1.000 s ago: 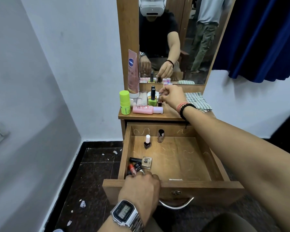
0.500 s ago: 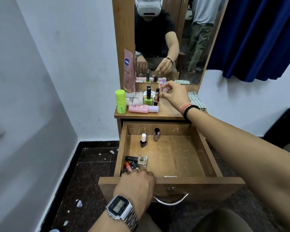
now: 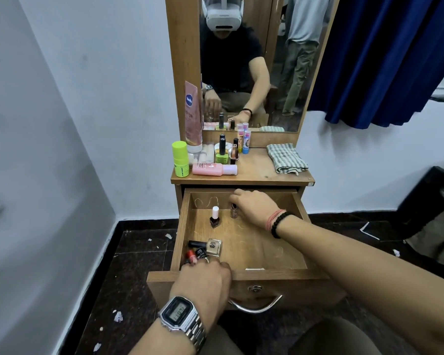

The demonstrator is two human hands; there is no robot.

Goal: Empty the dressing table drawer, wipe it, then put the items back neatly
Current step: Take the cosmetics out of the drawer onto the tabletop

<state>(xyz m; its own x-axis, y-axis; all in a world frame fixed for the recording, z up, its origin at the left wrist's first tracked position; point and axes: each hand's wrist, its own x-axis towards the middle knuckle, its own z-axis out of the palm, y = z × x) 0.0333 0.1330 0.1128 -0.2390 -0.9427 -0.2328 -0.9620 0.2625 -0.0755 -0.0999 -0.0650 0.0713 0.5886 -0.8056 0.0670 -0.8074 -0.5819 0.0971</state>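
The wooden drawer (image 3: 290, 201) stands pulled out under the dressing table top (image 3: 256, 172). My right hand (image 3: 256, 207) is at the drawer's back, fingers pinching a small dark-capped nail polish bottle (image 3: 233, 212). A dark bottle with a white cap (image 3: 215, 217) stands upright to its left. My left hand (image 3: 203, 283) rests on the drawer's front left edge, fingers curled over it beside a cluster of small bottles (image 3: 205, 249). On the table top stand a lime green stick (image 3: 180, 160), a pink tube (image 3: 193, 116), a lying pink bottle (image 3: 213, 169) and several little bottles (image 3: 228, 149).
A folded striped cloth (image 3: 286, 158) lies on the right of the table top. The mirror (image 3: 251, 62) rises behind it. A white wall is at left, a blue curtain (image 3: 385, 55) at right. Paper scraps dot the dark floor (image 3: 139, 265). The drawer handle (image 3: 256, 304) faces me.
My right hand left the bottles on the table top, came down into the drawer's back and took hold of the small bottle there. My left hand stayed on the drawer front.
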